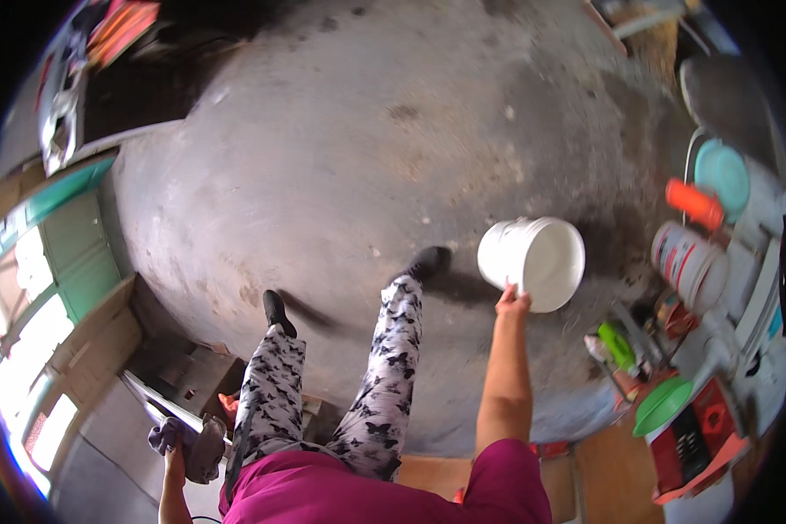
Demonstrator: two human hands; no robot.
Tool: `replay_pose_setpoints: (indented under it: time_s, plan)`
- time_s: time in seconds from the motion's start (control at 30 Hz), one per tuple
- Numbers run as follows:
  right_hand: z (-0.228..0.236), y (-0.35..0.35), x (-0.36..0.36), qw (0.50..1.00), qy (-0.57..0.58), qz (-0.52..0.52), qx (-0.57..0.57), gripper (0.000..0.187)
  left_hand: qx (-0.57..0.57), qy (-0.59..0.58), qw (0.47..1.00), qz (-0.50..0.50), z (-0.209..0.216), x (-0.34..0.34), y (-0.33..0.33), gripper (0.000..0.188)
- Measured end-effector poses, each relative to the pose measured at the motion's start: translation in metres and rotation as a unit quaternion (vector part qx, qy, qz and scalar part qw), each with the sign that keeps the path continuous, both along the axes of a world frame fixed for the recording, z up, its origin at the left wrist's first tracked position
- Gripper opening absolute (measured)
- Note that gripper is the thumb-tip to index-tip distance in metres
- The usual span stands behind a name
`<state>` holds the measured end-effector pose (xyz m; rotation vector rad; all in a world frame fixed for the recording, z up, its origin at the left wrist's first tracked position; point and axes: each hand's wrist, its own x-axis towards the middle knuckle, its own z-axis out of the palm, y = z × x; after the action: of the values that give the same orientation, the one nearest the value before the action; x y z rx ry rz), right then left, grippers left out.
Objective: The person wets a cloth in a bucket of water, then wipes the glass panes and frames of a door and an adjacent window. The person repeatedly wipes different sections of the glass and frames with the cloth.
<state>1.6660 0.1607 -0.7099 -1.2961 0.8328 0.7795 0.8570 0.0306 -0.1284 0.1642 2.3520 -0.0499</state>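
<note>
My right hand (513,301), arm stretched forward, is closed on the rim of a white plastic bucket (503,251). The bucket is tipped on its side over the grey floor, its mouth turned to the right, and its white inside shows. Whether it touches the floor I cannot tell. Low on the left, my left hand (174,447) is closed on a bunched dark grey cloth (204,451). Part of the cloth hangs beside the fingers and hides some of them.
A concrete floor (323,175) spreads ahead of my feet. Along the right stand a printed white bucket (678,262), an orange container (694,203), a turquoise basin (722,175), a green bowl (662,406) and a red box (716,437). A green cabinet (87,262) lines the left.
</note>
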Motion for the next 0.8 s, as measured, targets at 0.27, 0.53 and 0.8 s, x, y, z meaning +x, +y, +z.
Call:
replay_pose_setpoints:
  time_s: [0.27,0.53,0.8]
  plan:
    - [0.11,0.078,-0.2,0.969,0.086,0.166,-0.164,0.038,-0.077,0.038,0.989,0.117,-0.067,-0.039,-0.198,0.078]
    - [0.223,0.121,-0.32,0.897,-0.012,0.417,-0.149,0.025,0.196,0.06,0.912,0.356,-0.124,-0.005,-0.294,0.08]
    - [0.318,0.245,-0.591,0.78,-0.074,0.615,-0.088,0.029,0.378,-0.103,0.656,0.645,-0.092,-0.02,-0.269,0.089]
